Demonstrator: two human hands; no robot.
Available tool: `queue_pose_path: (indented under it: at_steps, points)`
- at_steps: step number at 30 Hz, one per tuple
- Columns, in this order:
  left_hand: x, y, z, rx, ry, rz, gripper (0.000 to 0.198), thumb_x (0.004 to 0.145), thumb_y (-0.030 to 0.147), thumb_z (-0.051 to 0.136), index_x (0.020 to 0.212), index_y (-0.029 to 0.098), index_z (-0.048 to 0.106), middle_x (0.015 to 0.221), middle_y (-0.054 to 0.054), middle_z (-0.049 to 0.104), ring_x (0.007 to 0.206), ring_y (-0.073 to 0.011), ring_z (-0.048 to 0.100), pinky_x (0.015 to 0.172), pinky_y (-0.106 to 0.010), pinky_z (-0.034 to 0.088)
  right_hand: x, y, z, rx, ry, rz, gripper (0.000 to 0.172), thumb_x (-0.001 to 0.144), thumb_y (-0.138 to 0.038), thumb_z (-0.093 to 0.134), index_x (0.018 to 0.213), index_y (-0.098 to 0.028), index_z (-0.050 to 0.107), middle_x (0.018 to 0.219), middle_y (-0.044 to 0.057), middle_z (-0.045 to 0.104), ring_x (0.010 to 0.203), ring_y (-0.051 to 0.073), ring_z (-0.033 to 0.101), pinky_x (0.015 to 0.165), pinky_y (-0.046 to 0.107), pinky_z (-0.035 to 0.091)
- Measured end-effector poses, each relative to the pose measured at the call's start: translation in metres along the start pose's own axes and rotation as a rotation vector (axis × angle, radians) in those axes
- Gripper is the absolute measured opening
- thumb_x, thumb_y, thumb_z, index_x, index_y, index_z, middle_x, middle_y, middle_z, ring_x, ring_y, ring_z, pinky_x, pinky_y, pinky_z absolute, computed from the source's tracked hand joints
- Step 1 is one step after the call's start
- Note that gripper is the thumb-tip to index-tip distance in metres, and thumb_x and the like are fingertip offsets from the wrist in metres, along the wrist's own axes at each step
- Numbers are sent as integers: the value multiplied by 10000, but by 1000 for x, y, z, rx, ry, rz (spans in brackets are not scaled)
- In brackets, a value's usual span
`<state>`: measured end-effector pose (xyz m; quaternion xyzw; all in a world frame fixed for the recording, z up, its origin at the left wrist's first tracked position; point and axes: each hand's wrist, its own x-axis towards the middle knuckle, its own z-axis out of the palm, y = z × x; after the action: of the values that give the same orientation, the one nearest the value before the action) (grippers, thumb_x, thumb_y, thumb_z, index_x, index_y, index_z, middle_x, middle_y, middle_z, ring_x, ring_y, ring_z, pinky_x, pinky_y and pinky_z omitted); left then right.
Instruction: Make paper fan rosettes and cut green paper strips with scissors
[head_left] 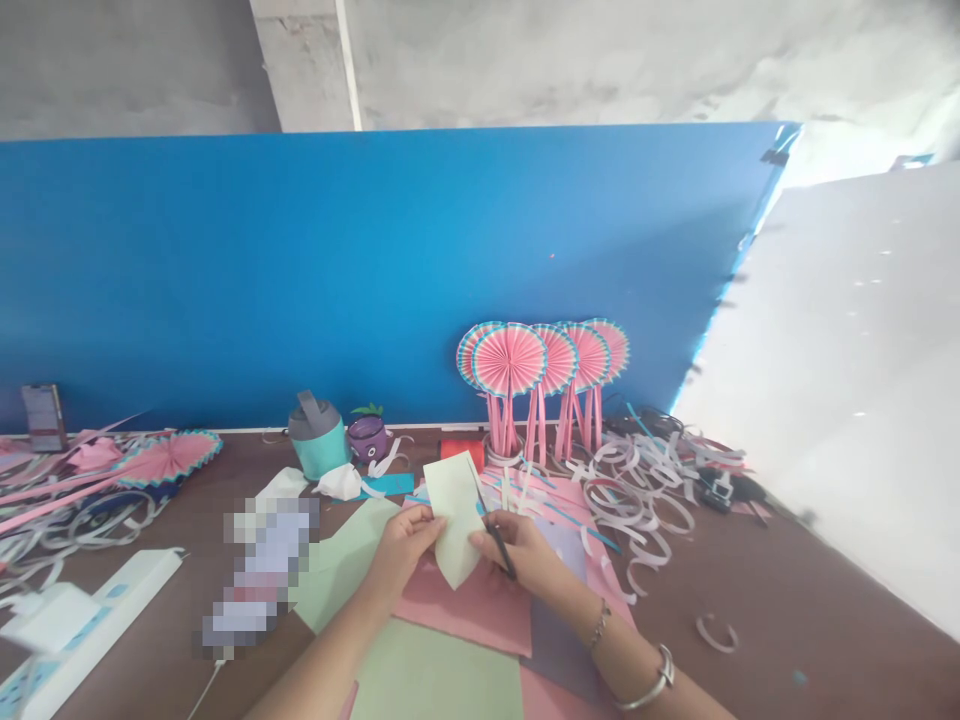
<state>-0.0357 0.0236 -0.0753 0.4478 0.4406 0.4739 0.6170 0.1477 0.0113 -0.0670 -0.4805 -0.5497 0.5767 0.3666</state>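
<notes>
A piece of pale green paper point(454, 510) is held up over the table, its lower end coming to a point. My left hand point(409, 545) pinches its left edge between thumb and fingers. In my right hand point(521, 555) is a pair of dark scissors point(499, 545), with the blades pointing up along the paper's right side. The right thumb is against the paper's right edge; whether the blades are cutting into it I cannot tell. Beneath both hands lie a pink sheet point(480, 610), a green sheet point(435, 670) and a purple sheet point(562, 640).
Pink pleated paper fans point(510, 360) stand at the back against a blue partition point(300, 270). Curled paper strips point(652, 500) pile up at right. A teal cup point(319, 445), a purple pot point(367, 438), a blurred-out object point(262, 575) and a power strip point(97, 635) are at left.
</notes>
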Motion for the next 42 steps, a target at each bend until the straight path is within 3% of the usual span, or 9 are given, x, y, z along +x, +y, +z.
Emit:
queue_pose_path:
  at_steps: [5, 10, 20, 42]
  points:
    - [2, 0, -1, 12, -10, 8, 351, 577, 438, 752, 715, 133, 649, 561, -21, 648, 486, -137, 565, 456, -218, 403, 0, 0, 0, 4, 20, -13, 430, 596, -523, 725, 765, -181, 528, 478, -69, 490, 398, 105, 498, 405, 219, 382]
    - [1, -1, 0, 30, -51, 48, 322, 597, 417, 753, 708, 131, 654, 593, -36, 670, 572, -155, 599, 554, -234, 437, 0, -1, -1, -7, 23, -26, 433, 608, -520, 719, 777, -167, 533, 481, -57, 514, 396, 104, 502, 394, 212, 370]
    - [2, -3, -2, 101, -102, 98, 317, 663, 428, 712, 773, 134, 678, 648, -44, 699, 628, -169, 622, 596, -236, 444, 4, 5, -2, 4, 33, -44, 397, 619, -487, 724, 795, -170, 562, 474, -61, 516, 378, 94, 488, 380, 202, 357]
    - [-1, -2, 0, 124, -73, 103, 313, 659, 441, 709, 745, 141, 678, 643, -46, 695, 631, -185, 624, 601, -244, 440, 3, 1, -1, -38, 48, -7, 427, 626, -548, 685, 751, -172, 526, 451, -69, 499, 356, 91, 476, 364, 201, 349]
